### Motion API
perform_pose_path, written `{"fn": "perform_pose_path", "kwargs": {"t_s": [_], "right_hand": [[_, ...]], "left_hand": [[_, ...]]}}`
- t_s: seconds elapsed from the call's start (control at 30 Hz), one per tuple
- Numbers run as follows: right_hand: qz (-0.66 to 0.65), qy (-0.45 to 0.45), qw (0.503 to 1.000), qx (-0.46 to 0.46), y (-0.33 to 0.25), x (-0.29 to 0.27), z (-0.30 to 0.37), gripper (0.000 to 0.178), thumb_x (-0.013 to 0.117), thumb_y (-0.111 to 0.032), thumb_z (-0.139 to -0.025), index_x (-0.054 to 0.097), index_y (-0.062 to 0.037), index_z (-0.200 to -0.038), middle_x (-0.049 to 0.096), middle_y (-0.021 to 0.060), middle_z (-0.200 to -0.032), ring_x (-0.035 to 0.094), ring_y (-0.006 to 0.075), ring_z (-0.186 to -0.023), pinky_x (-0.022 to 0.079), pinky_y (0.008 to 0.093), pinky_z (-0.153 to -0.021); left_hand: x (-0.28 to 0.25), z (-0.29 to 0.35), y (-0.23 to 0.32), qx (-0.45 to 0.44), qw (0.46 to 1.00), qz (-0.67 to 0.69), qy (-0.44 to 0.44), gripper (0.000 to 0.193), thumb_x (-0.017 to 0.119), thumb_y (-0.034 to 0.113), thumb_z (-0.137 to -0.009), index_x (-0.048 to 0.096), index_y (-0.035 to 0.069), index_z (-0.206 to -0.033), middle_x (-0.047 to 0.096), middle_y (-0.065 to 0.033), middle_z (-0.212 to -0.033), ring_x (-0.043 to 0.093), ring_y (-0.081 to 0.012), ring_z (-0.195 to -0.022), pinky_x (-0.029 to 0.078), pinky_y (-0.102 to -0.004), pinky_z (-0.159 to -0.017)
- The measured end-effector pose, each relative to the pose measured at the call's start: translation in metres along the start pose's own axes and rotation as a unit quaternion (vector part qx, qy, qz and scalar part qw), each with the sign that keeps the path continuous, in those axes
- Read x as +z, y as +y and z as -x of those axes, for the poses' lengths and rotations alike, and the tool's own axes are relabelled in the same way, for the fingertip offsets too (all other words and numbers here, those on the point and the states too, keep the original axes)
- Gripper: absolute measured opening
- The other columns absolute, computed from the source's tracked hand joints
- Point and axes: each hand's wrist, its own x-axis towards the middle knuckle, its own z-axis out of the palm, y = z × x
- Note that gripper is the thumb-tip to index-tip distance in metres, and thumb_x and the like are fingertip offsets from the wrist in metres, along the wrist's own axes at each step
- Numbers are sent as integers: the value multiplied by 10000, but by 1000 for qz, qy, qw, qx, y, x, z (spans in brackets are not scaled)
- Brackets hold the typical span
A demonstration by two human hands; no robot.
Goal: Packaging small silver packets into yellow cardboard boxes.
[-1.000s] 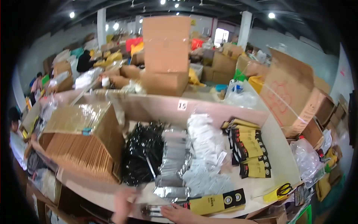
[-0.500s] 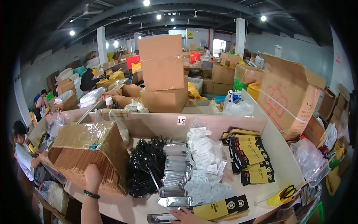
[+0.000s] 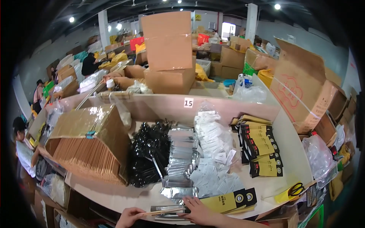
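Observation:
My left hand (image 3: 131,217) is closed on a pair of thin wooden chopsticks (image 3: 163,212) at the table's near edge. Their far ends lie over a silver packet and reach my right hand (image 3: 199,211). That hand rests with fingers stretched out over the silver packet, beside yellow-and-black paper sleeves (image 3: 222,202). Many more chopsticks (image 3: 85,159) fill an open cardboard box (image 3: 81,125) lying on its side at the left. Beyond my hands are black plastic-wrapped pieces (image 3: 150,152), stacked silver packets (image 3: 180,152) and white paper packets (image 3: 213,171).
More yellow-and-black sleeves (image 3: 262,146) are stacked at the right. Black-handled scissors (image 3: 295,189) sit in a yellow holder near the right edge. A low partition (image 3: 159,106) closes the far side, with large cartons (image 3: 169,41) behind it. At far left another person (image 3: 24,148) works.
My left hand has come away from the chopstick box to the near edge, bringing chopsticks. My right hand has shifted slightly and stays by the sleeves. The view has tilted down.

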Motion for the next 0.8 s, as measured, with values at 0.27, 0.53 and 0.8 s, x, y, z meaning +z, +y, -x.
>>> {"fn": "perform_pose_path", "kwargs": {"t_s": [0.27,0.53,0.8], "right_hand": [[-212,102,968,86,8,17,-24,457,722,-203,-831,620,-131,-1270,445,317,-1411,477,503,-1249,352,542,-1117],[-91,72,993,36,9,-2,-8,551,828,-263,-660,586,1,-1079,411,354,-1376,396,555,-1282,312,624,-1083],[-123,72,989,30,-15,-21,-22,333,671,-114,-814,546,24,-1089,527,280,-1184,497,473,-1089,430,505,-948]], "left_hand": [[32,-48,21,64,978,-197,36,139,719,127,-866,693,-1,-913,685,-153,-826,683,-242,-749,546,-330,-699],[118,-51,6,69,907,-351,222,595,802,510,-753,586,4,-981,579,-194,-961,564,-366,-921,483,-453,-802],[167,-50,-17,161,973,-153,64,421,674,143,-872,540,17,-1251,602,-213,-1111,593,-354,-1077,484,-416,-936]]}}
